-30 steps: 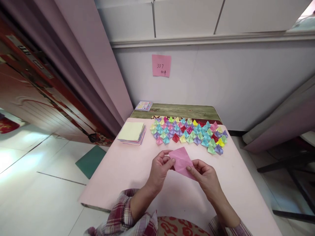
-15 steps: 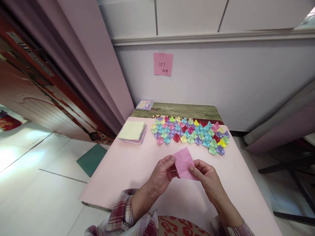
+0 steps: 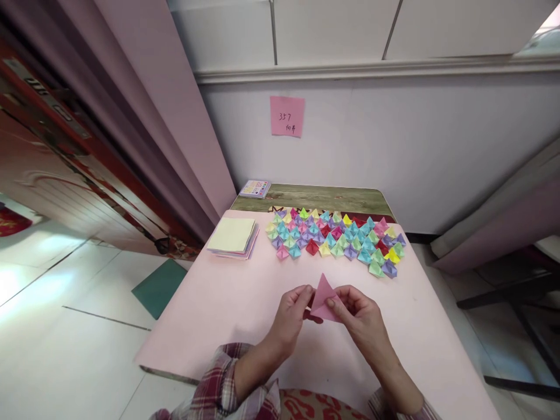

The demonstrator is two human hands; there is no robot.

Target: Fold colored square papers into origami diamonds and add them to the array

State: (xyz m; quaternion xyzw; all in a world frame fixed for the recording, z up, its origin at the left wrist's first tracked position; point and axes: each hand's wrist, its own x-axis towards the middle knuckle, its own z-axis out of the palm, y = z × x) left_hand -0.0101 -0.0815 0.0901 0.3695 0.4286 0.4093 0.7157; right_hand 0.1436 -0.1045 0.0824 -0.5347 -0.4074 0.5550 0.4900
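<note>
A sheet of pink origami paper (image 3: 322, 298), folded to a triangular shape with its point upward, is held above the near part of the table. My right hand (image 3: 363, 318) pinches its right side, the thumb lying across the front. On the other side, my left hand (image 3: 291, 321) is closed at the paper's left edge, thumb on top and fingertips showing below. Part of the paper behind my fingers is hidden. Beyond my hands, many small folded paper pieces (image 3: 336, 233) in several colours stand in packed rows.
A stack of square paper (image 3: 231, 235), pale yellow on top, lies at the left of the pink table (image 3: 196, 315). Behind it sits a small printed pack (image 3: 255, 188). A pink note (image 3: 287, 116) is stuck on the wall. A green square (image 3: 160, 287) lies on the floor.
The pink paper has gone from an open diamond-like sheet to a narrower triangle. My left hand has shifted slightly toward the right one. The whole view has tilted a little.
</note>
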